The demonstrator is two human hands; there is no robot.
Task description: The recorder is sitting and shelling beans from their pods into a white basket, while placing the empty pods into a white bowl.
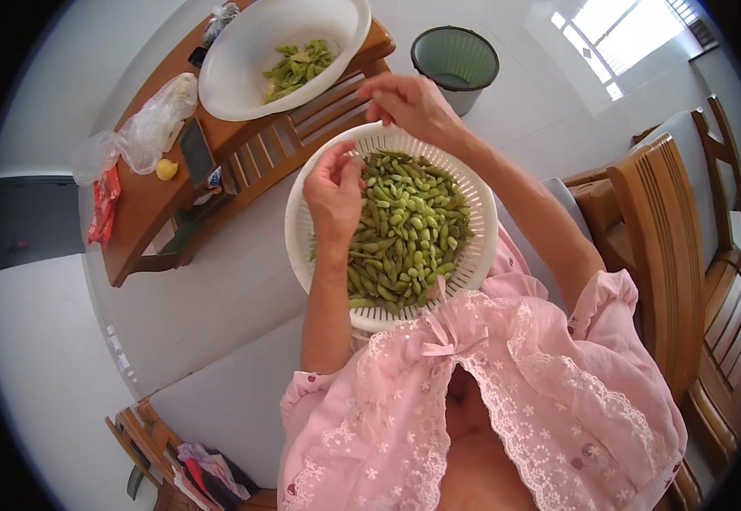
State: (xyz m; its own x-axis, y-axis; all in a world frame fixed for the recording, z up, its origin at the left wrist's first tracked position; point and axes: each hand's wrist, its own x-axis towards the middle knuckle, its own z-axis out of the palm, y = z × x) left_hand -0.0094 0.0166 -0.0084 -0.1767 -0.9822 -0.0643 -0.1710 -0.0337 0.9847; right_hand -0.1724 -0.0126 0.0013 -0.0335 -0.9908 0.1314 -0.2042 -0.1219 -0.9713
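A white slotted plastic colander (478, 223) sits in front of me, holding many green soybean pods (379, 264) with a heap of shelled green beans (413, 209) among them. Over its left rim is my left hand (334, 192), fingers curled in and thumb close to them; anything between them is hidden. My right hand (413, 106) is raised above the far rim, reaching toward the left, its fingers bent together and slightly blurred. What it may hold cannot be made out. Beyond stands a large white basin (226, 81) with a small pile of green pods or shells (300, 68).
The basin rests on a brown wooden table (145, 226) with slatted sides, along with clear plastic bags (157, 115), a yellow object (166, 169) and a red wrapper (105, 204). A green-lined bin (455, 58) stands past my right hand. Wooden chairs (660, 247) are at the right.
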